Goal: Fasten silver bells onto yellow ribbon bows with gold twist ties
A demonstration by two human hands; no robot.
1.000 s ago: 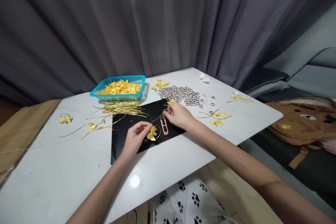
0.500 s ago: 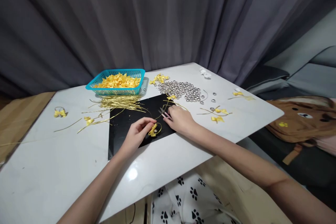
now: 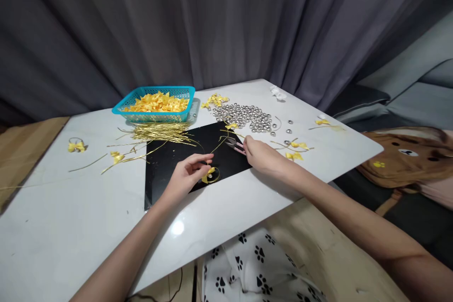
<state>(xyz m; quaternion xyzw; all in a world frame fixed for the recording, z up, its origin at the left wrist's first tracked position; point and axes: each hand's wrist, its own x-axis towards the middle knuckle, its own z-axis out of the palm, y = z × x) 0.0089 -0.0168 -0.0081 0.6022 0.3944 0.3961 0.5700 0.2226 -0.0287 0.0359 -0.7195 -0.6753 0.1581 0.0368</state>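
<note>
My left hand holds a yellow ribbon bow at its thumb and fingertips, over a black mat. A silver bead sits at the bow's middle, and a thin gold wire loop curves out on its right. The index finger is raised a little off the thumb. In my right hand is a pair of small scissors with pinkish handles, blades pointing left and parted. Close to the blade tips a bent gold wire crosses the mat. Another bow lies at the mat's far edge.
A blue basket of yellow bows stands at the back left, with a bundle of gold wires before it. Many silver beads are spread behind the mat. Loose bows and wires lie right; a finished-looking looped bow is far left.
My right hand with the scissors has moved right, away from the left hand, and the blades show more. The left index finger has lifted slightly from the bow. The view has shifted a little.
</note>
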